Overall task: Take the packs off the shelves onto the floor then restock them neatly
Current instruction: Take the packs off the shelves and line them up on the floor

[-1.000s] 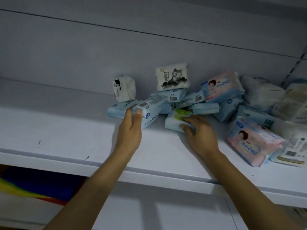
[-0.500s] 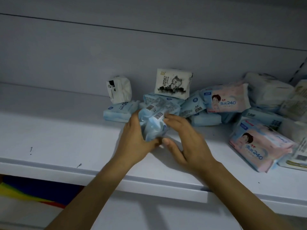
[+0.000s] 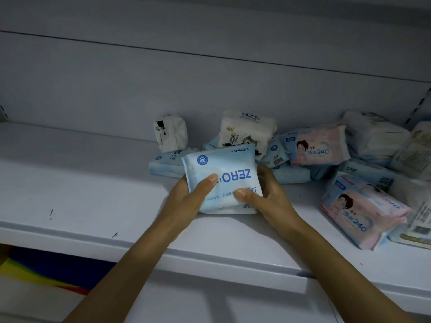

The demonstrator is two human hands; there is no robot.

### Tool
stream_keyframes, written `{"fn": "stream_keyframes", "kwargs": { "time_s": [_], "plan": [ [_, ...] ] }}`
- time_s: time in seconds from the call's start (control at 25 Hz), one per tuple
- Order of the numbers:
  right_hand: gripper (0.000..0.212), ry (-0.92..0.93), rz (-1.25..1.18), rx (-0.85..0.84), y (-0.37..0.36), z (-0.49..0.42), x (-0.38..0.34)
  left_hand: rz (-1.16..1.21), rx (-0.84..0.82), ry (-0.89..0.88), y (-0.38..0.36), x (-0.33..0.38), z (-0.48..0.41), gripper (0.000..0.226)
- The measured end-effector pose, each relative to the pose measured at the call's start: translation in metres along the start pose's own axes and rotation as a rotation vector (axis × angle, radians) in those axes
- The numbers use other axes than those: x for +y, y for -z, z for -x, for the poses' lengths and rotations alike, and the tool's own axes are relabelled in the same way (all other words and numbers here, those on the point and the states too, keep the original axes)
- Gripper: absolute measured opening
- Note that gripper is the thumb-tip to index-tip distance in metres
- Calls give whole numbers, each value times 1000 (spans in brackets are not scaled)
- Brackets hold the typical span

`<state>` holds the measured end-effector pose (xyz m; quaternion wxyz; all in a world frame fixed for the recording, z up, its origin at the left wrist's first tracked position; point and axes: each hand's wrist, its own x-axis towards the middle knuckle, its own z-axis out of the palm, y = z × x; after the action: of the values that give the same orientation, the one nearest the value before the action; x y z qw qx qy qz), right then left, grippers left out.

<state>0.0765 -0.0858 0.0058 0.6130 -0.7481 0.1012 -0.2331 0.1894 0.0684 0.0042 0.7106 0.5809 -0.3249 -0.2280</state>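
Note:
A light blue pack marked ZERO [image 3: 224, 169] is held flat and upside down just above the white shelf [image 3: 81, 201]. My left hand [image 3: 186, 201] grips its left edge, thumb on top. My right hand [image 3: 268, 201] grips its right lower corner, thumb on the face. Behind it lie more blue packs [image 3: 165, 164], a white pack with a cat picture [image 3: 245, 131] and a small white pack [image 3: 170, 132] against the back wall. Two pink packs marked 240 sit to the right, one at the back [image 3: 317, 145] and one near the front edge [image 3: 363, 210].
White and pale packs [image 3: 377, 136] are heaped at the far right of the shelf. The shelf's left half [image 3: 58, 173] is bare. Below the shelf's front lip [image 3: 210, 264], at lower left, a blue, yellow and red object [image 3: 42, 269] shows.
Both hands came together from separate packs, gathered the blue ZERO pack and turned it face up. It now lies flat between both hands, closer to the shelf's front.

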Motion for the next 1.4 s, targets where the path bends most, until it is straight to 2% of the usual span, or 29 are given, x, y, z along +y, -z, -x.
{"fn": "stream_keyframes", "kwargs": {
  "time_s": [0.12,0.2,0.28,0.4,0.56,0.64,0.72,0.84,0.96,1.08,1.4],
  "plan": [
    [82,31,74,89,-4,0,1,53,65,-8,-1,2,0,56],
    [87,58,115,21,-5,1,1,112,134,-1,0,4,0,57],
    [83,36,132,-20,-6,0,3,176,263,-9,5,1,-4,55],
    [74,17,95,35,-6,0,2,340,463,-43,14,1,-6,50],
    [62,-51,-112,141,4,-2,-1,376,521,-58,10,8,11,61],
    [49,-172,-313,153,12,-1,-5,391,582,-31,6,12,26,44],
    [37,-309,-572,70,17,6,-13,406,613,-15,4,19,45,38],
    [24,-345,-747,-132,18,24,-30,384,641,-30,-4,33,76,42],
    [34,-372,-793,-247,4,45,-36,363,701,-27,-10,37,112,37],
    [34,-367,-716,-282,-10,61,-35,361,776,-23,-13,35,148,35],
    [26,-143,-426,-440,-55,99,-39,324,967,29,-7,24,226,41]
  ]
}}
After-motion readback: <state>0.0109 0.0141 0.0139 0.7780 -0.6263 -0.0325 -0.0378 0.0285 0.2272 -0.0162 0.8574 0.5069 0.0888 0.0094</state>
